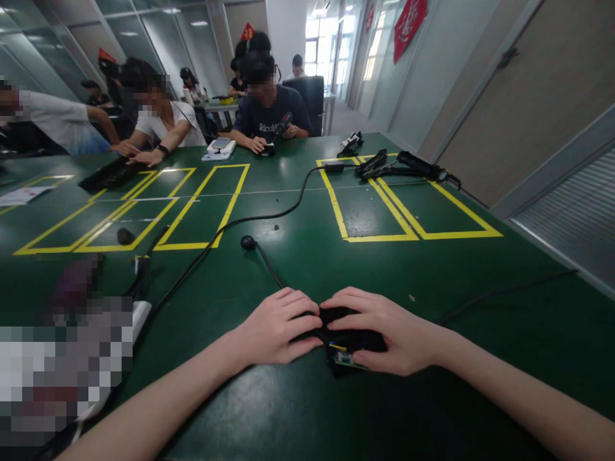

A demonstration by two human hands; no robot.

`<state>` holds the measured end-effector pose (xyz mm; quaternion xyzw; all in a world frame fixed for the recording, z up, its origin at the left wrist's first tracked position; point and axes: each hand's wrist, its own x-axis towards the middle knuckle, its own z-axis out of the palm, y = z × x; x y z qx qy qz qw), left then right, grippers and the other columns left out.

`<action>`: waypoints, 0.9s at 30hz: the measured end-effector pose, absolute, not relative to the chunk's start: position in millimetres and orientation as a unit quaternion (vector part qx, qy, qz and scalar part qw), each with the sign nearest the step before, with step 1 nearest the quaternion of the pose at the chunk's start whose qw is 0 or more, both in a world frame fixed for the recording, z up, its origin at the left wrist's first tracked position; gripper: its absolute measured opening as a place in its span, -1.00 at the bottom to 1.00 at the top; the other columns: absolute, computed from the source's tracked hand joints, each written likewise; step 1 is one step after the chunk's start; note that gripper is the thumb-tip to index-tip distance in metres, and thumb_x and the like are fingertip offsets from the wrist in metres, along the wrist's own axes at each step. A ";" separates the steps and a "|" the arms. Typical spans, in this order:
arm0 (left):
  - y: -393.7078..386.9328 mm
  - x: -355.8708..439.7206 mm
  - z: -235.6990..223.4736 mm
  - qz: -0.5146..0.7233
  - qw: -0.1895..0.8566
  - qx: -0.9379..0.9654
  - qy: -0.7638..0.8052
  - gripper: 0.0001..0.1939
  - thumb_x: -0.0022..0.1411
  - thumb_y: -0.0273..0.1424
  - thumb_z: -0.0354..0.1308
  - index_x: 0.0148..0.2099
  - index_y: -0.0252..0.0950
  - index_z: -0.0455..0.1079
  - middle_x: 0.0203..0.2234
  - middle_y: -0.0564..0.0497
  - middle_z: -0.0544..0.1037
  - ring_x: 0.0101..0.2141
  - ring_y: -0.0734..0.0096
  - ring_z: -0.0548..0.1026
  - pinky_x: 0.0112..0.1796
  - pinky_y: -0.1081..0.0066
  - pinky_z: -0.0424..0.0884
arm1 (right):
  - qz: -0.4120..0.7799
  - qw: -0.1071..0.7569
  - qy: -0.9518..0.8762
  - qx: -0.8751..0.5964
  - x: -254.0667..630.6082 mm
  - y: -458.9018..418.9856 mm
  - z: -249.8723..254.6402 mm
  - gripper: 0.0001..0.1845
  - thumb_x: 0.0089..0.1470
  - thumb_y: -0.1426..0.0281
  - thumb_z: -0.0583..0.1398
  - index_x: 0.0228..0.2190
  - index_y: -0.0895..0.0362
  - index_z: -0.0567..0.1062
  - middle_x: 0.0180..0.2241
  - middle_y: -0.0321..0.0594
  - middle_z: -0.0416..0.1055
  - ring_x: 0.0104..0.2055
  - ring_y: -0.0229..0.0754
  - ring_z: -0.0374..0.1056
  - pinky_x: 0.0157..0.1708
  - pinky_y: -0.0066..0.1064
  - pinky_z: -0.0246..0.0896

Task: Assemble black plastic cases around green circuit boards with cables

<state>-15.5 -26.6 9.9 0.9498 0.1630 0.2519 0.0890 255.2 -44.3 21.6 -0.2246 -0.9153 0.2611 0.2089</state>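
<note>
Both my hands rest on a small black device [350, 339] lying on the green table [307, 256] close to me. My left hand [276, 326] has its fingers curled against the device's left side. My right hand [384, 330] covers its top and right side, fingers bent over it. A green circuit board edge [346, 358] shows under my right thumb. A thin black cable with a round plug end [248, 242] runs from the device away toward the table's middle.
Yellow tape rectangles [413, 211] mark the table. Black tools and an adapter [384, 165] lie at the far right; a power strip [137, 317] and cables sit at left. Several people work at the far side, with a keyboard [108, 174] and white box [220, 147].
</note>
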 end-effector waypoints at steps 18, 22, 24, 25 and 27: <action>-21.0 -25.2 10.1 0.287 0.099 0.917 0.258 -0.77 0.45 -0.24 0.13 -0.19 -0.28 0.46 -0.42 0.01 0.58 -0.46 0.43 0.52 -0.43 0.43 0.35 | 0.151 0.207 -0.925 -0.279 279.4 -32.6 25.0 -0.77 0.35 0.32 0.17 -0.13 0.14 0.59 -0.29 -0.15 0.57 -0.33 -0.21 0.49 -0.36 -0.42 0.31; -22.8 -24.2 11.0 0.281 0.116 0.921 0.244 -0.64 0.35 -0.07 0.22 -0.16 -0.30 0.45 -0.42 0.01 0.55 -0.46 0.40 0.52 -0.47 0.44 0.34 | 0.122 0.213 -0.930 -0.275 277.6 -35.3 25.6 -0.67 0.45 0.31 0.05 -0.17 0.17 0.58 -0.39 -0.19 0.54 -0.43 -0.25 0.44 -0.43 -0.44 0.21; -23.5 -23.0 9.5 0.272 0.111 0.923 0.249 -0.60 0.32 -0.02 0.24 -0.17 -0.29 0.45 -0.43 0.03 0.54 -0.47 0.40 0.51 -0.48 0.44 0.33 | 0.119 0.215 -0.931 -0.270 276.5 -36.5 26.2 -0.63 0.46 0.29 0.03 -0.21 0.18 0.58 -0.43 -0.21 0.52 -0.47 -0.27 0.40 -0.47 -0.44 0.17; -23.7 -22.3 8.5 0.266 0.106 0.924 0.254 -0.61 0.32 -0.02 0.25 -0.19 -0.29 0.45 -0.44 0.04 0.53 -0.48 0.41 0.50 -0.49 0.44 0.31 | 0.122 0.214 -0.931 -0.269 276.1 -36.9 26.1 -0.63 0.46 0.29 0.03 -0.22 0.17 0.57 -0.43 -0.22 0.51 -0.49 -0.28 0.39 -0.47 -0.44 0.16; -24.2 -20.9 6.5 0.254 0.099 0.924 0.268 -0.67 0.34 -0.08 0.24 -0.22 -0.28 0.44 -0.45 0.05 0.52 -0.48 0.43 0.49 -0.50 0.45 0.29 | 0.132 0.211 -0.931 -0.267 275.7 -37.1 25.6 -0.62 0.46 0.28 0.03 -0.23 0.17 0.57 -0.43 -0.23 0.51 -0.49 -0.29 0.38 -0.48 -0.44 0.16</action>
